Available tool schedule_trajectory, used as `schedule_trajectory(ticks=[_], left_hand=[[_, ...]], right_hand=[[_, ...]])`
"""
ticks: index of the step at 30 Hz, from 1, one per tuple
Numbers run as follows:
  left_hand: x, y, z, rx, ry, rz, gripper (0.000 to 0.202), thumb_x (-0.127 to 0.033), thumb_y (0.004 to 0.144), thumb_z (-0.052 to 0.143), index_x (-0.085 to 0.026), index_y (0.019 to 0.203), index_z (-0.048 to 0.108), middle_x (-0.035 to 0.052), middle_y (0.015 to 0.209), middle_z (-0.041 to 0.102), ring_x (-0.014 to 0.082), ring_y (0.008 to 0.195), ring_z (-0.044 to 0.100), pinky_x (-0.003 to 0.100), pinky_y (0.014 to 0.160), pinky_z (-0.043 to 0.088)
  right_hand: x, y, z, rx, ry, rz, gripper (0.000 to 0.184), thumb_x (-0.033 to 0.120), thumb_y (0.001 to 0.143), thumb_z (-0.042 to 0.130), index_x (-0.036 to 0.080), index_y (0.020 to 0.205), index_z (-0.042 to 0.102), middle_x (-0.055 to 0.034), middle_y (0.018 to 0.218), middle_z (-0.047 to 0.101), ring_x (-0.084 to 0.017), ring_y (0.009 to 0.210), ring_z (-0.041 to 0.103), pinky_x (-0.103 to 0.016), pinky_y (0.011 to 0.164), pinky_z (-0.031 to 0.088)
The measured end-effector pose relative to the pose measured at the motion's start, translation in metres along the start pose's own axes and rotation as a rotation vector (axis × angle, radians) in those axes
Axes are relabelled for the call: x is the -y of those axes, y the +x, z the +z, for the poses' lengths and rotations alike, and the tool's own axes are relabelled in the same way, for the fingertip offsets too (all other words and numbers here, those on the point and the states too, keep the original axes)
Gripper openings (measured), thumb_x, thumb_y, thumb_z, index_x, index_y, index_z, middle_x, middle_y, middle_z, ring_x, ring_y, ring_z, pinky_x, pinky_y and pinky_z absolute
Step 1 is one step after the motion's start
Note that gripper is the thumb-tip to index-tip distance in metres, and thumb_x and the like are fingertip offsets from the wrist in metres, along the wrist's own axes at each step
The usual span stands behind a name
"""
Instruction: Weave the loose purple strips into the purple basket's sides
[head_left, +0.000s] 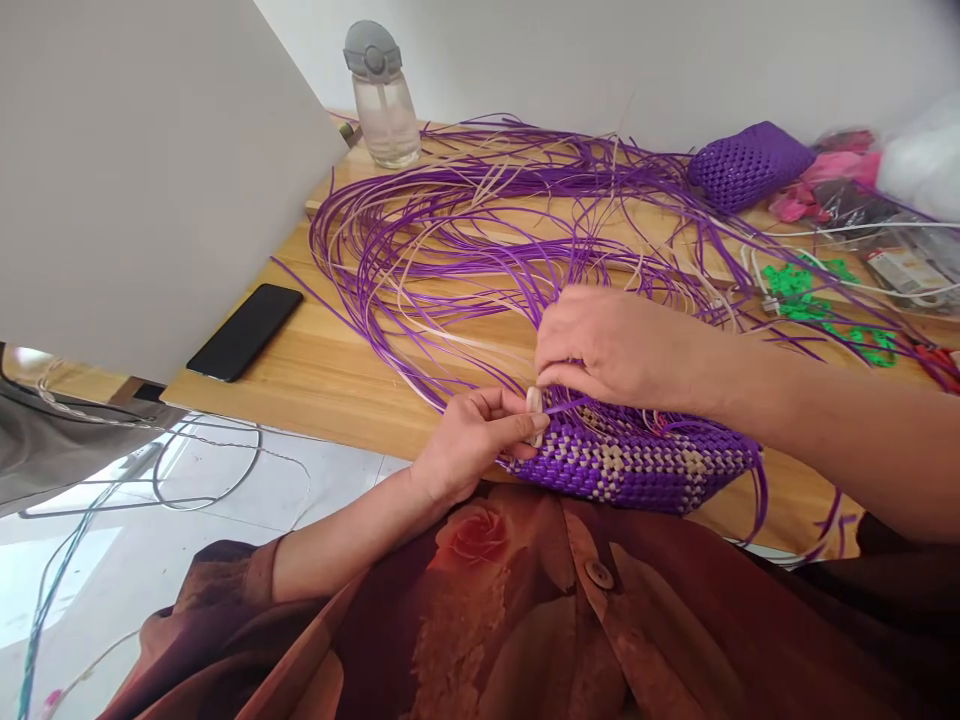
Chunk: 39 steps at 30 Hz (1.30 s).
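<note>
A purple and beige woven basket (615, 465) lies at the table's front edge, against my shirt. My left hand (491, 430) is closed on its left corner, thumb in front. A small pale piece (534, 412) shows at these fingertips; whether it is a strip or a finger wrapping I cannot tell. Above the basket's rim my right hand (600, 340) is closed, fingers curled and thumb pressed in. One purple plastic strip (564, 407) runs tightly from beside the left fingertips to beneath the right hand. The right fingertips are partly hidden.
Long loose purple and beige strips (450, 270) spread across the wooden table (330, 375). A black phone (246, 332) lies left, and a water bottle (386, 110) stands behind. At the back right are a purple woven piece (750, 165), pink bags and green pieces (806, 290).
</note>
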<state>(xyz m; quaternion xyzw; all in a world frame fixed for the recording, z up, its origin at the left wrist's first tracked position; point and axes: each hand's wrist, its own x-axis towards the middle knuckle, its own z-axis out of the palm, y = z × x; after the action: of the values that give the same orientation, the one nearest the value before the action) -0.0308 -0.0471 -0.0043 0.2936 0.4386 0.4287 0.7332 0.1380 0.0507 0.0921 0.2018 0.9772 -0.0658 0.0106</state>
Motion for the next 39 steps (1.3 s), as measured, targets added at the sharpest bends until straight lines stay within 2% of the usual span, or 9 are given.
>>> schedule_trajectory(ticks=[3,6,10,15,18,22,26,33,39], left_hand=[[0.001,0.001,-0.001,-0.014,-0.019,-0.037,0.025,-0.029,0.066,0.085,-0.013,0.072,0.067,-0.001,0.065,0.065,0.0071,0.049,0.059,0.018,0.049,0.046],[0.001,0.002,-0.002,-0.01,-0.03,-0.035,0.025,-0.028,0.066,0.084,-0.013,0.071,0.065,-0.0016,0.063,0.065,0.0074,0.048,0.06,0.017,0.049,0.045],[-0.001,0.003,0.0,-0.029,-0.025,-0.034,0.026,-0.028,0.065,0.085,-0.012,0.07,0.065,-0.0014,0.063,0.064,0.007,0.047,0.059,0.018,0.049,0.044],[-0.002,0.001,0.003,-0.05,-0.026,-0.022,0.028,-0.029,0.061,0.086,-0.012,0.072,0.066,-0.0001,0.063,0.066,0.009,0.049,0.059,0.02,0.05,0.045],[-0.001,-0.003,0.004,-0.053,-0.012,0.021,0.027,-0.028,0.061,0.086,-0.012,0.071,0.066,-0.0001,0.062,0.066,0.0087,0.05,0.058,0.021,0.052,0.048],[0.0,-0.005,0.004,-0.055,0.0,0.054,0.028,-0.028,0.063,0.087,-0.012,0.072,0.066,-0.0009,0.064,0.066,0.0075,0.052,0.059,0.02,0.055,0.051],[0.0,-0.006,0.005,-0.046,0.029,0.071,0.03,-0.029,0.063,0.088,-0.012,0.074,0.066,-0.001,0.064,0.067,0.0075,0.052,0.061,0.018,0.055,0.052],[-0.001,-0.008,0.006,-0.053,0.053,0.102,0.031,-0.03,0.062,0.088,-0.012,0.072,0.064,-0.0013,0.062,0.065,0.0077,0.052,0.06,0.017,0.052,0.049],[0.002,-0.006,0.004,-0.05,0.066,0.121,0.028,-0.029,0.067,0.085,-0.012,0.072,0.063,-0.0018,0.063,0.065,0.0071,0.054,0.06,0.018,0.056,0.052]], right_hand=[[0.007,-0.015,0.002,-0.188,-0.153,0.032,0.028,0.035,0.097,0.05,0.018,0.091,0.072,-0.0081,0.104,0.069,-0.028,0.109,0.051,-0.042,0.09,0.033],[0.015,-0.035,0.008,-0.108,-0.118,0.083,0.027,0.037,0.096,0.053,0.02,0.084,0.071,-0.0056,0.087,0.069,-0.025,0.094,0.055,-0.04,0.081,0.032],[0.029,-0.053,0.005,-0.009,0.223,0.23,0.02,0.027,0.094,0.053,0.02,0.085,0.069,-0.0018,0.079,0.067,-0.017,0.076,0.057,-0.033,0.074,0.037],[0.049,-0.056,-0.011,-0.026,0.621,0.194,0.013,0.028,0.093,0.056,0.023,0.086,0.066,-0.0024,0.104,0.071,-0.017,0.093,0.065,-0.028,0.078,0.046],[0.049,-0.048,-0.006,-0.069,0.741,0.222,0.011,0.03,0.092,0.06,0.023,0.087,0.067,-0.0003,0.099,0.072,-0.014,0.088,0.065,-0.026,0.077,0.047],[0.04,-0.035,0.012,-0.172,0.741,0.449,0.011,0.027,0.087,0.064,0.02,0.08,0.071,0.0027,0.077,0.07,-0.009,0.069,0.06,-0.023,0.067,0.043],[0.038,-0.025,0.022,-0.144,0.739,0.571,0.011,0.028,0.084,0.065,0.019,0.082,0.07,0.0016,0.074,0.071,-0.011,0.066,0.062,-0.024,0.063,0.042],[0.049,-0.016,0.016,-0.206,0.612,0.532,0.009,0.023,0.084,0.064,0.019,0.091,0.068,0.0049,0.07,0.07,-0.009,0.065,0.062,-0.024,0.067,0.042],[0.042,-0.01,0.015,-0.125,0.605,0.576,0.015,0.026,0.08,0.067,0.021,0.092,0.075,0.0054,0.066,0.068,-0.008,0.058,0.058,-0.024,0.061,0.04]])
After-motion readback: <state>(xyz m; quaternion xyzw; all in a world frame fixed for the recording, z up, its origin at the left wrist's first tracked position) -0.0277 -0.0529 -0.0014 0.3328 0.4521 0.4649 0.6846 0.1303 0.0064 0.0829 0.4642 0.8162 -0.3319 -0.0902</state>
